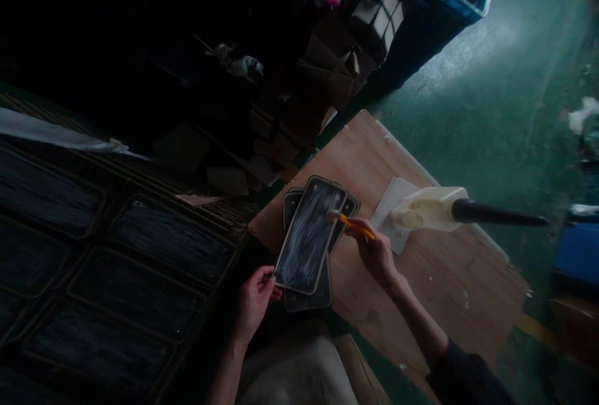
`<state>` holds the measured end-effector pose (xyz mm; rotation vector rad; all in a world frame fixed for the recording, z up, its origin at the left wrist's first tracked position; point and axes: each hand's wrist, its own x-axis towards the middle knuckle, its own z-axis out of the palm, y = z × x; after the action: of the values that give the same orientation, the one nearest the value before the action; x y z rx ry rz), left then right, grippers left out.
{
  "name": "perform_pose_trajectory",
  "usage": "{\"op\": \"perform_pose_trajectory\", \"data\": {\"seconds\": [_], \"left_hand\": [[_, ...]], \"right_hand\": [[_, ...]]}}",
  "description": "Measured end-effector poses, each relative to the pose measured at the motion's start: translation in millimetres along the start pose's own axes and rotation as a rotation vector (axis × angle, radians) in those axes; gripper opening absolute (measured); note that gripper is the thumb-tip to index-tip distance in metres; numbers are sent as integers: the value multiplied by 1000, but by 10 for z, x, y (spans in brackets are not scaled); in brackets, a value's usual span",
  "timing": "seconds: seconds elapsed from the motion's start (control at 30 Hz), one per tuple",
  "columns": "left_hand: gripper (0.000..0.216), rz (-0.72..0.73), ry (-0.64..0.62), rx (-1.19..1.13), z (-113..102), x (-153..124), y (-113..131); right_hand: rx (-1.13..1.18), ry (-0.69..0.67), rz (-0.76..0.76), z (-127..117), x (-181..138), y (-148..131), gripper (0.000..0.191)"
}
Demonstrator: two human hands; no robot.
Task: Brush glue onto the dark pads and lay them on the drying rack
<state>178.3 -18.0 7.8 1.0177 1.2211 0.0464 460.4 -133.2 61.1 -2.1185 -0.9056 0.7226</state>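
Dark panel (pixel 304 239), probably light, stiff and slick-faced, best held by its rim: left hand (pixel 255 302) pinching one corner, right hand (pixel 378 256) pinching an orange-handled brush (pixel 347 221).

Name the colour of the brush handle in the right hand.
The brush handle is orange, seen in the head view.

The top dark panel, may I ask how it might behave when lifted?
The top dark panel is probably stiff, as it looks flat with the left hand at one corner. Its whitish-streaked face may be slippery if wet.
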Motion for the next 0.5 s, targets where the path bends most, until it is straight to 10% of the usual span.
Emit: {"op": "perform_pose_trajectory", "data": {"seconds": [0.5], "left_hand": [[41, -95, 39, -136, 75, -30, 85]], "right_hand": [[-26, 200, -143, 196, 271, 60, 25]]}}
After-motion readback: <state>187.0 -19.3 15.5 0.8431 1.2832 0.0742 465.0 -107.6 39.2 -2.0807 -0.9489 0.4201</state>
